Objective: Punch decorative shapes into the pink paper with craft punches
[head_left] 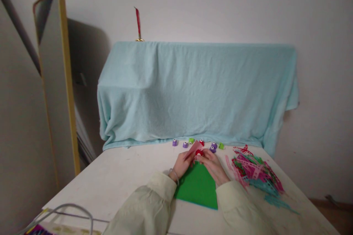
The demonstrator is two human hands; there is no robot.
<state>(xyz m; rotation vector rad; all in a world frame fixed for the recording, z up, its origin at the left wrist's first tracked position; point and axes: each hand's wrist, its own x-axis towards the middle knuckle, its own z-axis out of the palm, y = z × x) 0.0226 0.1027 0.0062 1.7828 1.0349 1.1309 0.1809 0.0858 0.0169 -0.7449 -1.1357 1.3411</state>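
Note:
Over the far end of a stack of green paper, my two hands meet. My left hand is closed on a sheet of pink paper, which stands up at a slant. A small red craft punch with a white button sits in the fingers of my right hand, against the paper's edge. How far the paper reaches into the punch is too small to tell. Beyond my hands stand more small punches, among them a purple punch, a green punch and another red punch.
A heap of punched paper strips in pink, red, green and blue lies right of my hands on the white table. A light blue cloth drapes over something behind. At left are a mirror and a grey cable.

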